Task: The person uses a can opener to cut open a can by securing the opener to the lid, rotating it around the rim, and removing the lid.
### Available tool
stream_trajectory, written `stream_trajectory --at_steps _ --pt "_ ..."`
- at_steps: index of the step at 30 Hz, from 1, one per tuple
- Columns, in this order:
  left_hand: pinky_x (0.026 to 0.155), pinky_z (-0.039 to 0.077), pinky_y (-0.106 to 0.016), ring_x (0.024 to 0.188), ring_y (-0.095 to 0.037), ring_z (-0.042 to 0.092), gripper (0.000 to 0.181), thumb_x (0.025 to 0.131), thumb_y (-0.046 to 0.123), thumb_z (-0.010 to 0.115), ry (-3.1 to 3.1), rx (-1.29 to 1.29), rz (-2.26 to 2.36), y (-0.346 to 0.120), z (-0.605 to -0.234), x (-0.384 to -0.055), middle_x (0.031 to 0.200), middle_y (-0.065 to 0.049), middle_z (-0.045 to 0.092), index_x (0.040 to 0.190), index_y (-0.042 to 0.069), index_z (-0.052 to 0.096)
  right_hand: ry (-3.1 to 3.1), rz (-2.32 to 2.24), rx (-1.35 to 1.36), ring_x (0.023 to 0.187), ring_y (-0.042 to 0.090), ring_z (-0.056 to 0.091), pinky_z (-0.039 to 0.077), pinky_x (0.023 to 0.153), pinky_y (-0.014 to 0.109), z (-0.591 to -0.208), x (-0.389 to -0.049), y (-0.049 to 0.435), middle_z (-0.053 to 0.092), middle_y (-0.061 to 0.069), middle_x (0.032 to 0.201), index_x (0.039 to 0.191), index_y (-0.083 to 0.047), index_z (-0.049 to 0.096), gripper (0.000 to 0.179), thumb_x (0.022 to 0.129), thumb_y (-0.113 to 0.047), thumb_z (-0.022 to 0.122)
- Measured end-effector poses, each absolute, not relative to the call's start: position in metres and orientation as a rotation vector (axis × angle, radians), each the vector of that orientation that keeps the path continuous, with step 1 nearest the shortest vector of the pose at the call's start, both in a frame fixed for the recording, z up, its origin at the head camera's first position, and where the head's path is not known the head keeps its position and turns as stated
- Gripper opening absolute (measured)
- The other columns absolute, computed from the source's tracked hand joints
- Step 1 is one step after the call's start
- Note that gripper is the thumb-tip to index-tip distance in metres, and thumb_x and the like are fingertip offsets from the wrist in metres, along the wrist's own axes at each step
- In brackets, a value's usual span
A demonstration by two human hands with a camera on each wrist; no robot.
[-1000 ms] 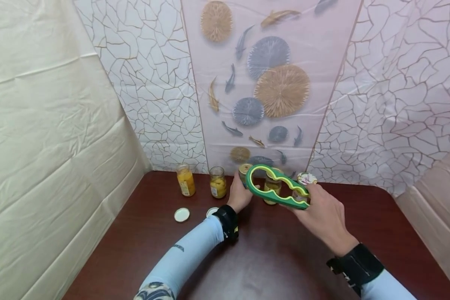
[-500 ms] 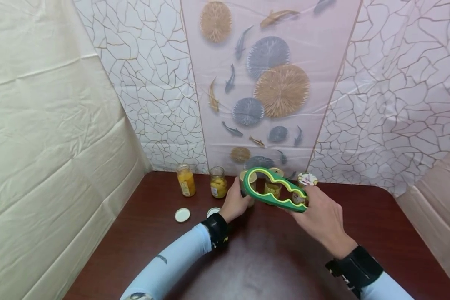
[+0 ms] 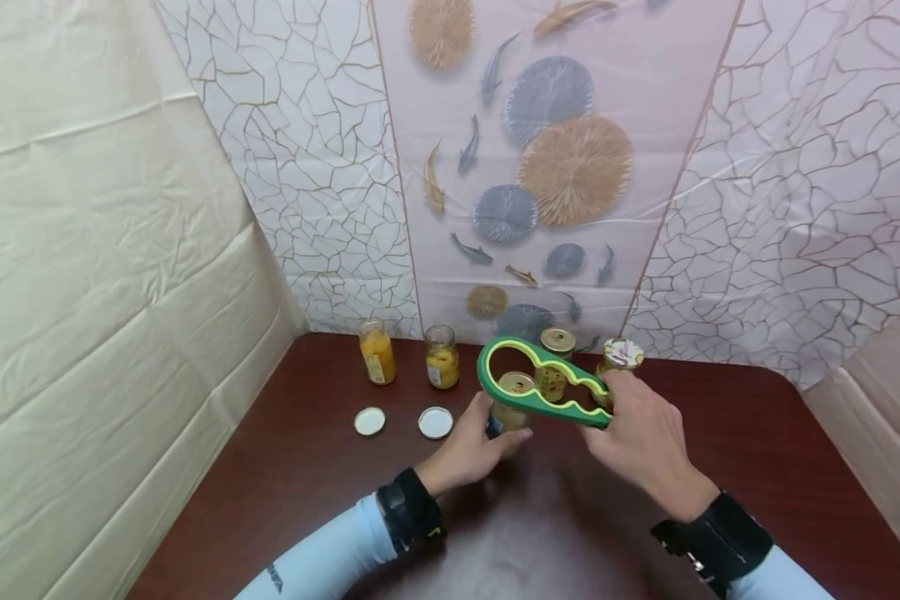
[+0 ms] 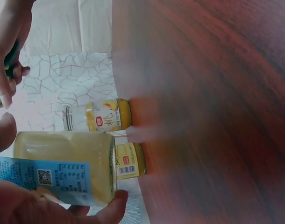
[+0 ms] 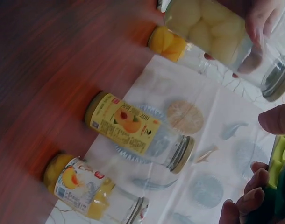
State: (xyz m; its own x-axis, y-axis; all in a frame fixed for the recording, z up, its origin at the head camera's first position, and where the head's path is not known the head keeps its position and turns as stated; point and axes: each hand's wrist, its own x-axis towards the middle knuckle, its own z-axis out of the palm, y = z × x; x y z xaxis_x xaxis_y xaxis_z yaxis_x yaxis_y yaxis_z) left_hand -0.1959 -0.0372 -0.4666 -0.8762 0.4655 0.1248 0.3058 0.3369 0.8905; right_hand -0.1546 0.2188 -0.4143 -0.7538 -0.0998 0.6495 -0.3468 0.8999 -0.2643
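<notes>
My left hand [image 3: 461, 446] grips a glass jar [image 4: 63, 144] with a gold lid and a blue label. Pale fruit pieces [image 5: 210, 28] show through its glass in the right wrist view. A green jar opener [image 3: 546, 407] with a wavy lime inner edge is in my right hand [image 3: 645, 437], held by one end. Its wide round end lies over the gripped jar's lid [image 3: 516, 383] in the head view. Just behind stand a gold-lidded jar with a yellow peach label [image 5: 128, 123] and a jar with a white patterned lid [image 3: 622, 353].
Two lidless jars of yellow fruit, one on the far left [image 3: 377, 358] and another beside it [image 3: 442, 368], stand at the back of the dark red table [image 3: 270, 483]. Their two lids [image 3: 370, 422] lie white side up in front. A patterned cloth wall [image 3: 330, 208] rises behind.
My left hand has brought the blue-labelled jar from the back row nearer to me and slightly right. The opener in my right hand has shifted a little left and down.
</notes>
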Motion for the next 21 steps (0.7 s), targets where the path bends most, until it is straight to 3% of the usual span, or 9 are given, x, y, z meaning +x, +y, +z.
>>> stream_trajectory --at_steps 4,10,21 --pt "0.121 0.043 -0.046 0.149 -0.017 0.048 0.077 0.103 0.046 0.070 2.439 0.743 1.589 -0.037 -0.464 -0.194 0.164 -0.003 0.043 0.166 0.035 0.026 -2.437 0.471 0.338 0.070 0.019 0.057 0.041 0.053 0.032 -0.412 -0.152 0.215 0.065 0.006 0.084 0.105 -0.009 0.064 0.042 0.074 -0.025 0.088" --pt "0.121 0.044 -0.042 0.147 -0.014 0.049 0.073 0.102 0.041 0.074 2.460 0.825 1.601 -0.035 -0.465 -0.192 0.162 0.001 0.045 0.162 0.033 0.032 -2.490 0.483 0.356 0.073 0.019 0.057 0.044 0.056 0.033 -0.410 -0.149 0.209 0.067 0.008 0.089 0.105 -0.008 0.065 0.041 0.074 -0.022 0.087" --pt "0.124 0.042 -0.047 0.148 -0.012 0.050 0.068 0.100 0.039 0.077 2.498 0.860 1.604 -0.028 -0.463 -0.191 0.158 0.005 0.054 0.158 0.031 0.043 -2.759 0.359 0.395 0.067 0.016 0.046 0.037 0.052 0.029 -0.398 -0.142 0.197 0.054 0.005 0.085 0.108 -0.005 0.060 0.035 0.084 -0.023 0.078"
